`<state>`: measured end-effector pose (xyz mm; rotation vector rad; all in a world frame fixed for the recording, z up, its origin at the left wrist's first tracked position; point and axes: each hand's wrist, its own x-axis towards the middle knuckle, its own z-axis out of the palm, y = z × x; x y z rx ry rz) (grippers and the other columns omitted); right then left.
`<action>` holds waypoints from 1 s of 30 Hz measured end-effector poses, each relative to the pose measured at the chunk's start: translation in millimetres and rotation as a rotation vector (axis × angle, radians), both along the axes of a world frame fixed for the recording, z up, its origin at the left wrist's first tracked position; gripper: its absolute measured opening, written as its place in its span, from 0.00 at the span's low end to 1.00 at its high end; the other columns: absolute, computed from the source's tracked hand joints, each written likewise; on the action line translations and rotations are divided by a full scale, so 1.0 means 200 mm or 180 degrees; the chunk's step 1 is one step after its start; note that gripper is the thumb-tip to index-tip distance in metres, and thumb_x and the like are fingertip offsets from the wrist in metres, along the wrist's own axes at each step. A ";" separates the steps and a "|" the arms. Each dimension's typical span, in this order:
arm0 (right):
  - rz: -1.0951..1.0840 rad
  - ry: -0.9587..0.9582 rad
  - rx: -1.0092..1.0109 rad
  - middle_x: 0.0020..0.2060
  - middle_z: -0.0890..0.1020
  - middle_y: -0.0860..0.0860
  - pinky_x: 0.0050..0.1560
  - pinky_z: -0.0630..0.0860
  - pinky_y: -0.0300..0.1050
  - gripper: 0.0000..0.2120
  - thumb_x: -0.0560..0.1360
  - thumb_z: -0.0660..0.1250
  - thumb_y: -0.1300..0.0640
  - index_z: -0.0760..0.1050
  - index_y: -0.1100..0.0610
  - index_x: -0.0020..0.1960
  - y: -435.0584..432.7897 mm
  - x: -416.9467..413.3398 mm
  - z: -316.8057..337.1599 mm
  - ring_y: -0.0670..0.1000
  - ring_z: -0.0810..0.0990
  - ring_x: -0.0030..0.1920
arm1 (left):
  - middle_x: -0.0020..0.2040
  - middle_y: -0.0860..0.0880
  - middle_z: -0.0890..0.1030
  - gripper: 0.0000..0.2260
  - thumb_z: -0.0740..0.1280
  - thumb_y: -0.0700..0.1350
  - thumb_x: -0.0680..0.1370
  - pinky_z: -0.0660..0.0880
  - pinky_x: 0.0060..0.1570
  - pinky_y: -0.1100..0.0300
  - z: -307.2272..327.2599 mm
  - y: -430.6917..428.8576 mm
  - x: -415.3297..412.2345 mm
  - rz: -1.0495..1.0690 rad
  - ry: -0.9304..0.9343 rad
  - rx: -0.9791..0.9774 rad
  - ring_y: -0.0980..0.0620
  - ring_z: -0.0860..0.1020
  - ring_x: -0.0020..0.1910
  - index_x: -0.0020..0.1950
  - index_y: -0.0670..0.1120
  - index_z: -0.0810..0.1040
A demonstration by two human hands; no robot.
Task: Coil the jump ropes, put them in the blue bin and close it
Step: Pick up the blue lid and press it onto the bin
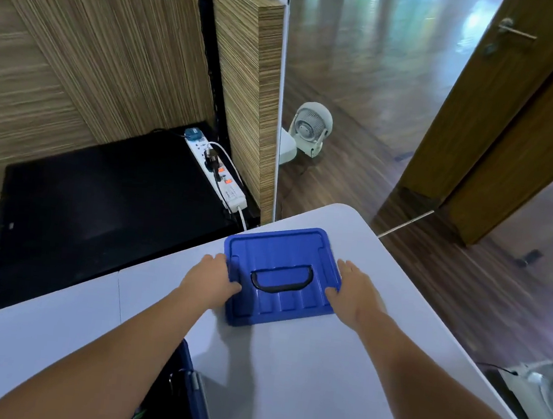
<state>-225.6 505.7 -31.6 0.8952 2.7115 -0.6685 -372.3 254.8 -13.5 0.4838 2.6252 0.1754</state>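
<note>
A blue bin lid (280, 274) with a black handle lies flat on the white table (335, 386), near its far corner. My left hand (211, 279) grips the lid's left edge, thumb on top. My right hand (353, 290) grips its right edge the same way. The blue bin (191, 401) stands open close to me under my left forearm; only part of its rim and dark inside show. Something dark lies inside it, too hidden by my arm to name.
Beyond the table's left edge lies a black surface with a white power strip (219, 176) and plugged cables. A small white fan (311, 129) stands on the wooden floor past the table's far corner. A wooden door (504, 107) is at the right.
</note>
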 end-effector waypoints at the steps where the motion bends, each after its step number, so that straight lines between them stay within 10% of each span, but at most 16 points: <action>1: 0.0011 0.0055 -0.0059 0.79 0.66 0.52 0.75 0.69 0.55 0.33 0.81 0.65 0.49 0.56 0.53 0.82 -0.01 0.00 0.00 0.56 0.68 0.76 | 0.63 0.43 0.75 0.25 0.71 0.55 0.77 0.72 0.47 0.55 0.00 0.01 0.00 0.0154 -0.0103 0.0006 0.44 0.78 0.57 0.68 0.44 0.71; 5: 0.0031 0.0071 -0.0238 0.80 0.65 0.52 0.76 0.66 0.53 0.35 0.82 0.65 0.49 0.53 0.56 0.83 -0.07 -0.02 0.02 0.56 0.66 0.77 | 0.55 0.44 0.77 0.17 0.72 0.55 0.76 0.69 0.39 0.57 0.00 0.09 0.04 0.0205 -0.0265 0.0061 0.46 0.77 0.48 0.54 0.44 0.75; 10: -0.0322 0.0147 -0.0581 0.80 0.65 0.53 0.76 0.66 0.53 0.35 0.82 0.64 0.49 0.54 0.55 0.83 -0.10 -0.04 0.05 0.57 0.67 0.77 | 0.53 0.45 0.79 0.16 0.72 0.52 0.77 0.69 0.38 0.59 0.03 0.12 0.09 0.0388 -0.0247 0.0255 0.47 0.78 0.47 0.59 0.44 0.76; 17: -0.0445 0.0556 -0.0868 0.50 0.82 0.51 0.54 0.79 0.55 0.11 0.77 0.65 0.55 0.75 0.52 0.59 -0.10 -0.02 0.18 0.56 0.81 0.51 | 0.45 0.47 0.78 0.07 0.68 0.49 0.79 0.74 0.44 0.55 0.19 0.06 0.16 0.0384 0.0124 0.0524 0.47 0.76 0.45 0.50 0.46 0.74; 30: 0.0379 0.1267 -0.0623 0.44 0.85 0.47 0.45 0.78 0.47 0.10 0.74 0.65 0.56 0.79 0.49 0.53 -0.29 -0.03 0.85 0.51 0.83 0.44 | 0.40 0.50 0.78 0.05 0.67 0.48 0.79 0.68 0.33 0.58 0.68 -0.32 0.30 0.0964 0.1069 0.1335 0.49 0.75 0.39 0.47 0.48 0.74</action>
